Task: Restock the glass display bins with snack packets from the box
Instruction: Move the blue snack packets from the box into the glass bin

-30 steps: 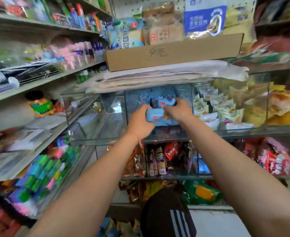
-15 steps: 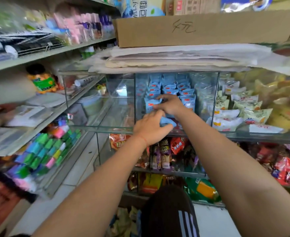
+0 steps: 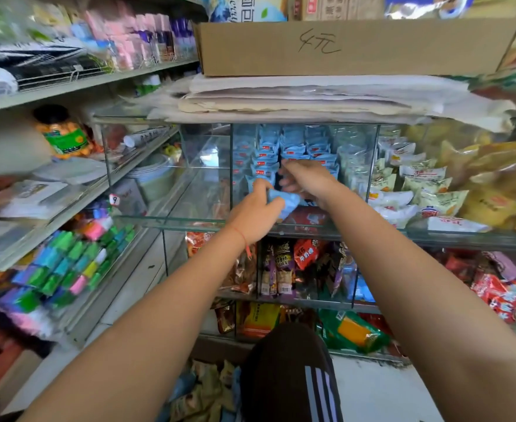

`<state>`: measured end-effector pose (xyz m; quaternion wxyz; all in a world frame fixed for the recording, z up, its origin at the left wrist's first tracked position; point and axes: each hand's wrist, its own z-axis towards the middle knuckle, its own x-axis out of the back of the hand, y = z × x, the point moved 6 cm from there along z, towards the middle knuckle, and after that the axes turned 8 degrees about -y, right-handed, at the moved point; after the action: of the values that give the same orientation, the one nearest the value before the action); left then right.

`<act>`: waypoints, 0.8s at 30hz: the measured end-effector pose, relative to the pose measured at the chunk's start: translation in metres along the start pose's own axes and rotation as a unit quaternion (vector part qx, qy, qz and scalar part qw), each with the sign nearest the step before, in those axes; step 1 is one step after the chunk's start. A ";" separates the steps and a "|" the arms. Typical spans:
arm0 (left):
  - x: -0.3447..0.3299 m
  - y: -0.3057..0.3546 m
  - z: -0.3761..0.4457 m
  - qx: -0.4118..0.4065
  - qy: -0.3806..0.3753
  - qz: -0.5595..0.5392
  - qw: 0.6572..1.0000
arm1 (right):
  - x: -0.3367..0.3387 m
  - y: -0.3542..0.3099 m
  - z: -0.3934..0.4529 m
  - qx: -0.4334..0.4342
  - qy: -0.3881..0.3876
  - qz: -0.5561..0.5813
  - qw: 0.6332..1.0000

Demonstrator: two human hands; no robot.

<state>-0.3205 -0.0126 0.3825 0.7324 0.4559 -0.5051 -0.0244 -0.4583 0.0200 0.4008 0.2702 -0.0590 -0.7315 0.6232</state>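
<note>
Left grip (image 3: 258, 213) is curled round a light blue snack packet (image 3: 284, 201) at the open front of the glass bin (image 3: 372, 166), the packet's long axis lying roughly level, left to right, its free end poking out toward the right grip (image 3: 307, 181). Right grip reaches deeper into the same bin with fingers (image 3: 288, 187) bent over the stacked blue packets (image 3: 266, 161); blur hides whether they pinch anything, so I cannot tell. Those stacked packets stand upright in rows toward the bin's back, their red labels facing out. Left of the bin sits another glass compartment (image 3: 202, 166) with nothing discernible inside but reflections. Right of the bin, white and green packets (image 3: 424, 190) fill the neighbouring compartment, and yellowish bags (image 3: 494, 178) lie further right, smeared by glare. On top of the bin lies a pile of folded paper sheets (image 3: 326, 99), overhanging its front edge, with a cardboard box (image 3: 357, 47) bearing a handwritten mark resting on that. Below the bin, more glass compartments hold red, purple and brown snack packs (image 3: 284, 269). Far left of the bin, open shelves (image 3: 68, 86) carry blurred goods, including colourful small packs (image 3: 65, 269). A dark knee with white stripes (image 3: 293, 376) covers the lower middle, and packets (image 3: 202, 388) beneath it are partly hidden by it and cut off by the frame's bottom.
</note>
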 end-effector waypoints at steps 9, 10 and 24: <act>0.012 -0.013 0.006 0.024 0.032 -0.082 0.996 | -0.012 0.025 -0.028 -0.011 -0.139 -0.034 0.990; 0.012 -0.008 -0.001 -0.007 0.031 0.020 0.999 | -0.009 0.025 -0.028 -0.008 -0.108 -0.029 0.994; -0.008 -0.009 -0.061 -0.179 0.144 0.318 0.920 | -0.049 0.003 -0.014 -0.020 -0.047 -0.187 0.981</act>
<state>-0.2740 0.0251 0.3658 0.8358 0.1313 -0.4996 0.1861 -0.4109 0.0117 0.3834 0.3461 0.1022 -0.7538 0.5491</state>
